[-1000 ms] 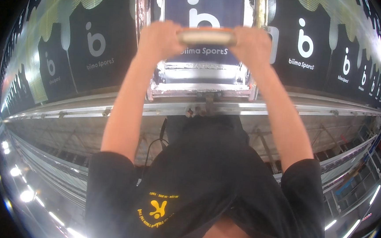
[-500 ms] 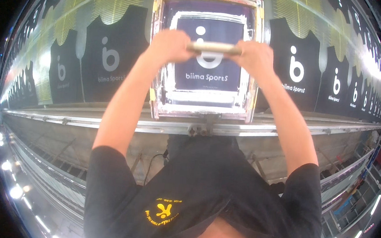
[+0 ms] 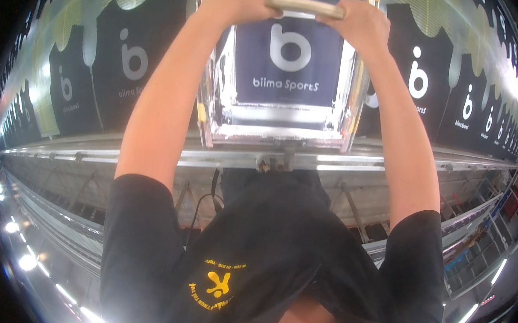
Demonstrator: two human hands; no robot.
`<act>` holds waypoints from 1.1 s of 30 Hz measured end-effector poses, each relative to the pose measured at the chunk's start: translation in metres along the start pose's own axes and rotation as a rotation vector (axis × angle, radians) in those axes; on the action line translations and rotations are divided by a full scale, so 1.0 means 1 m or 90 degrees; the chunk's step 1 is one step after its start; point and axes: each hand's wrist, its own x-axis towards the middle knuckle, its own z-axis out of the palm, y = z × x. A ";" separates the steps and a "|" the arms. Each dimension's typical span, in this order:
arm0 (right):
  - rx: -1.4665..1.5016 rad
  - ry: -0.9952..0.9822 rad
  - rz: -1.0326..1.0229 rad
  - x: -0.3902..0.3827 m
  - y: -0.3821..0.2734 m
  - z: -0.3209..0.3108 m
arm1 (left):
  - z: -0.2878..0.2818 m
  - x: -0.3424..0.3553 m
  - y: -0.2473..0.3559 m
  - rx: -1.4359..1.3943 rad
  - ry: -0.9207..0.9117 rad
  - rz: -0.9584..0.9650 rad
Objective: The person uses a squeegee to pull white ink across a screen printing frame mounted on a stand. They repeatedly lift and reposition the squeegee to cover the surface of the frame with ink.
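My left hand [image 3: 237, 1] and my right hand [image 3: 361, 24] grip the two ends of a pale squeegee [image 3: 306, 7] and hold it crosswise. It is over the far part of a screen-printing frame [image 3: 357, 102], near the top edge of the view. Beneath my hands, the mesh [image 3: 251, 56] looks dark, with a pale rounded emblem and lettering showing in it. White ink [image 3: 274, 113] is smeared in a band along the near end and up the sides. The squeegee's blade is hidden under its handle.
Black garment panels with white prints lie in a row along the long table, one [image 3: 107, 61] left of the frame and another [image 3: 432, 53] right of it. A metal rail [image 3: 367, 164] runs along the table's near edge, close to my body.
Both hands have moved away from me with the squeegee, toward the frame's far end. My arms are stretched further out, and the view has shifted slightly.
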 end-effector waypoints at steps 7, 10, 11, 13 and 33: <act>0.017 0.151 -0.152 -0.178 -0.001 0.067 | 0.086 -0.155 0.056 -0.065 0.011 -0.007; 0.092 0.169 -0.171 -0.238 -0.011 0.062 | 0.119 -0.209 0.066 -0.090 0.120 0.026; 0.129 0.157 -0.171 -0.244 -0.014 0.057 | 0.115 -0.214 0.069 -0.093 0.087 0.020; 0.247 0.186 -0.201 -0.241 -0.009 0.045 | 0.095 -0.210 0.083 -0.045 0.008 0.032; 0.803 0.115 0.475 -0.112 0.073 0.044 | -0.013 0.033 0.010 -0.056 0.031 0.148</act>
